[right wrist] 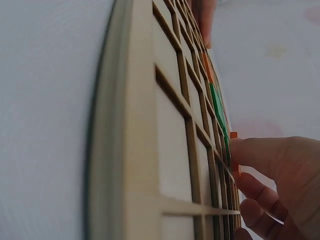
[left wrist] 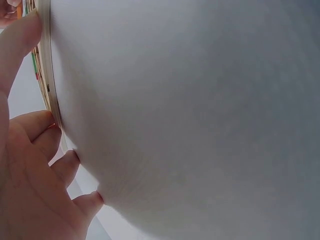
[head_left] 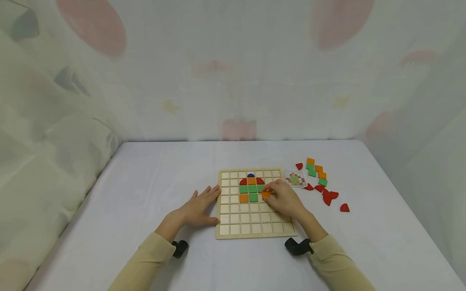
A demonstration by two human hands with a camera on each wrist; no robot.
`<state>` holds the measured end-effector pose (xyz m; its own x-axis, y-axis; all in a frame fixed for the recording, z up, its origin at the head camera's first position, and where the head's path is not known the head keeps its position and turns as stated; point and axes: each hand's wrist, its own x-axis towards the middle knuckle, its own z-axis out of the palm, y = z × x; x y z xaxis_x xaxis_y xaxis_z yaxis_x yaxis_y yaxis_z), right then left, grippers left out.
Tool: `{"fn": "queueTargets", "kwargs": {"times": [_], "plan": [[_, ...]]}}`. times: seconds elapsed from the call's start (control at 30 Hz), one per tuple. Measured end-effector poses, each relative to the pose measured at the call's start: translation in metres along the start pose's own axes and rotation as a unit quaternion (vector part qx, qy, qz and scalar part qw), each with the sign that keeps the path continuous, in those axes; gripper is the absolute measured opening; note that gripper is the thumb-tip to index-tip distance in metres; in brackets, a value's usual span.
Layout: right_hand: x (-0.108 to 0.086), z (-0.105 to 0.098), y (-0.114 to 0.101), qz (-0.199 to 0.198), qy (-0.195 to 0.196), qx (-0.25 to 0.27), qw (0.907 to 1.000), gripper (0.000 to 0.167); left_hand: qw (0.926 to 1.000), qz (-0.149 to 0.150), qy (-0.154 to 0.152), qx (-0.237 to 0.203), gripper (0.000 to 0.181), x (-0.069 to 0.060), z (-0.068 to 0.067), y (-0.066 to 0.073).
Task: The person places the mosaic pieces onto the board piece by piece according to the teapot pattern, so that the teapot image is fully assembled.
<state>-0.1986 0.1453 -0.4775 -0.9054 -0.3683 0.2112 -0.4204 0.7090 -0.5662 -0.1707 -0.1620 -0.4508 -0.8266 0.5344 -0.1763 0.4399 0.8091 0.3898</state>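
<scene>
A wooden grid board (head_left: 255, 236) lies on the table. My left hand (head_left: 196, 208) rests beside it, spread fingers and thumb touching its left edge. My right hand (head_left: 285, 200) is over the board's right half, pinching an orange square tile (head_left: 266, 195) between thumb and fingers. In the right wrist view that orange tile (right wrist: 234, 135) shows partly behind the thumb, close to the grid. Set in the board are green square tiles (head_left: 252, 188), an orange tile (head_left: 244, 198), another beneath a blue half-round piece (head_left: 251, 176), and red quarter-round pieces (head_left: 243, 182) at either side.
A small printed pattern card (head_left: 295, 179) lies against the board's upper right edge. Right of it are loose orange tiles (head_left: 318, 168), green tiles (head_left: 323, 182) and several red quarter-round pieces (head_left: 327, 198). A white cloth covers the table (head_left: 164, 161); patterned curtains (head_left: 233, 81) hang behind.
</scene>
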Motion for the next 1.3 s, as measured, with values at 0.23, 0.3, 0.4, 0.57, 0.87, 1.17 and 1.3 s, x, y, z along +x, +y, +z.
{"fn": "queueTargets", "kwargs": {"times": [0.23, 0.3, 0.4, 0.57, 0.87, 1.17, 1.3], "plan": [[0.0, 0.003, -0.005, -0.002, -0.012, -0.003, 0.9999, 0.02, 1.0, 0.001, 0.002, 0.001, 0.092, -0.001, 0.001, -0.001], [0.0, 0.004, -0.006, -0.002, -0.013, -0.004, 0.9999, 0.02, 1.0, 0.0, 0.002, 0.002, 0.092, -0.001, 0.001, -0.001], [0.0, 0.004, -0.007, -0.002, -0.011, -0.007, 0.9999, 0.02, 1.0, 0.0, 0.003, 0.001, 0.092, -0.001, 0.001, -0.001], [0.0, 0.004, -0.009, -0.006, -0.012, -0.012, 0.9998, 0.02, 1.0, 0.003, 0.002, 0.004, 0.093, -0.001, 0.001, -0.003], [-0.001, 0.004, -0.011, 0.009, -0.018, -0.016, 0.9997, 0.021, 1.0, 0.006, 0.004, 0.004, 0.092, 0.0, 0.002, -0.003], [-0.001, 0.005, -0.011, 0.016, -0.021, -0.02, 0.9994, 0.022, 1.0, 0.002, -0.001, 0.007, 0.091, -0.001, 0.0, -0.001], [-0.001, 0.005, -0.011, 0.015, -0.023, -0.019, 0.9994, 0.022, 1.0, 0.007, 0.001, 0.005, 0.09, -0.001, -0.001, 0.0]]}}
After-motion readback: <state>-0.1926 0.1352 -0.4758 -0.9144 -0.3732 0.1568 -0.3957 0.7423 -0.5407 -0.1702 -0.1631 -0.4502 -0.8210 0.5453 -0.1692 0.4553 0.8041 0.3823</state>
